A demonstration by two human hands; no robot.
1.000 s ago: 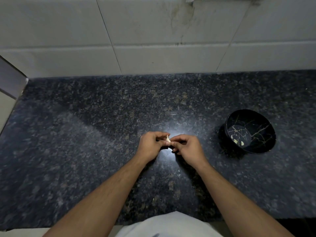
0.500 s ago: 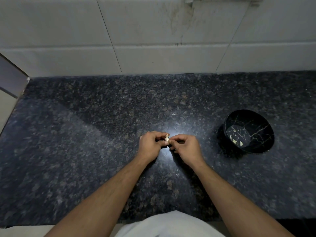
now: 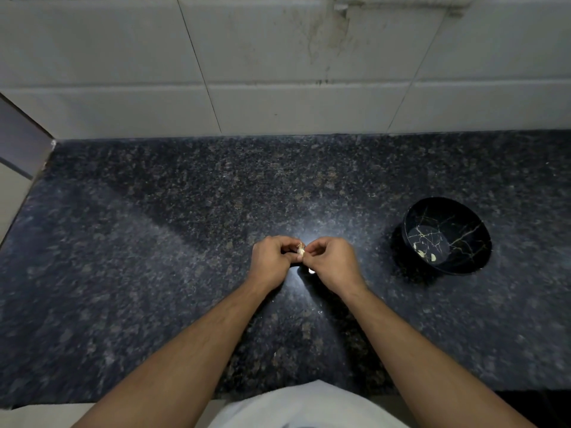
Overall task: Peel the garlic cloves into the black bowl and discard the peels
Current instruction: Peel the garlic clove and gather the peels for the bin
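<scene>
A small pale garlic clove point(image 3: 300, 249) is held between my two hands above the middle of the dark granite counter point(image 3: 154, 242). My left hand point(image 3: 273, 261) pinches it with curled fingers from the left. My right hand point(image 3: 332, 262) pinches at it from the right, fingertips touching the clove. A small pale scrap point(image 3: 311, 271), perhaps peel, shows just under my right hand. The black bowl point(image 3: 463, 230) with gold veining stands to the right, two pale peeled cloves point(image 3: 425, 254) lying in its bottom.
A white tiled wall point(image 3: 278, 72) rises behind the counter. A grey panel point(image 3: 18, 149) bounds the counter's left end. The counter's front edge runs along the bottom, just above my white shirt point(image 3: 302, 406).
Both hands stay together on the clove; the fingers have shifted slightly and a pale scrap now shows below my right hand.
</scene>
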